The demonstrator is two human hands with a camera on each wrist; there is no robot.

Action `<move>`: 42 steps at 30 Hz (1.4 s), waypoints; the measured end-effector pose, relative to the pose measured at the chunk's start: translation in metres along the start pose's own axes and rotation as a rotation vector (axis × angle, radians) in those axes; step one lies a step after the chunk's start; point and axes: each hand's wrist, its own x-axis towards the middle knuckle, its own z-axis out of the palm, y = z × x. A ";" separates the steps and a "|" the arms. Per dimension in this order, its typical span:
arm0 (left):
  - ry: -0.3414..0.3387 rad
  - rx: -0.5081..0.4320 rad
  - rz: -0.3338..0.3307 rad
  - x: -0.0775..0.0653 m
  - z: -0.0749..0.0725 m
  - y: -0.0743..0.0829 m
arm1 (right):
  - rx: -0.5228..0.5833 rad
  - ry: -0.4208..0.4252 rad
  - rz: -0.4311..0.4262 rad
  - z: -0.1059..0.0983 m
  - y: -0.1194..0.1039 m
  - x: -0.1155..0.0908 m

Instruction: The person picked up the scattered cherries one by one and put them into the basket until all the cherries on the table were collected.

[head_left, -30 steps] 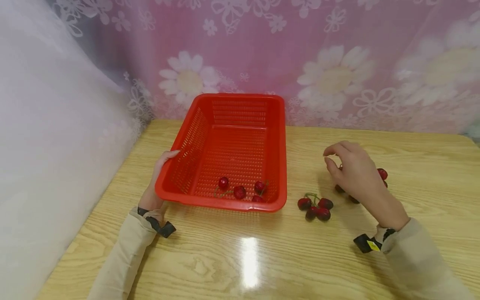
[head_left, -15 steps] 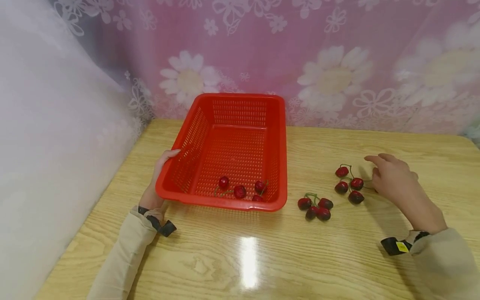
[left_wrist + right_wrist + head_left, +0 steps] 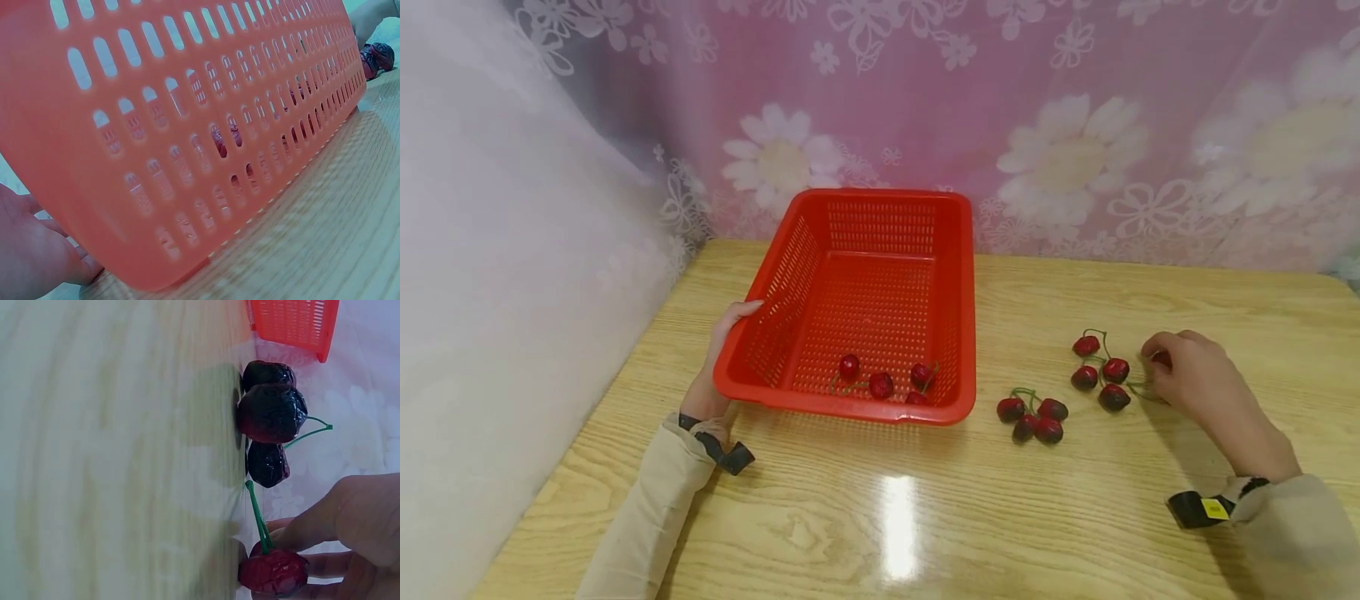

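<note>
My left hand [image 3: 718, 358] grips the left rim of a red plastic basket [image 3: 842, 407], thumb over the edge. In the left wrist view, the fingers [image 3: 37, 250] lie against the perforated basket wall [image 3: 112, 206]. Several dark red cherries with green stems, one of them a cherry [image 3: 881, 385], lie at the basket's near end. Off to the right, my right hand [image 3: 1206, 392] pinches a red cherry [image 3: 274, 572] with a green stem, low at the table. Left of that hand lies a loose group of cherries [image 3: 1116, 370].
Another cherry cluster [image 3: 1048, 430] lies between the basket and the right-hand group. The wooden table [image 3: 1000, 525] ends at a pink flowered curtain [image 3: 917, 108] behind. A white sheet [image 3: 512, 292] hangs along the left side.
My right hand has moved right, past the loose cherries, and its fingers have closed on a cherry beyond them. The left hand and basket have stayed in place.
</note>
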 end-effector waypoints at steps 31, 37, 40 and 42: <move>-0.023 -0.018 -0.003 0.000 -0.002 -0.001 | 0.072 0.330 -0.088 -0.024 -0.033 0.000; -0.060 -0.049 0.009 0.001 -0.003 -0.002 | 0.136 0.297 -0.096 -0.030 -0.050 0.002; -0.044 -0.033 0.005 0.000 -0.001 -0.002 | 0.166 0.262 -0.086 -0.029 -0.053 0.001; -0.028 -0.016 0.000 0.000 -0.001 -0.001 | 0.171 0.250 -0.084 -0.027 -0.054 0.000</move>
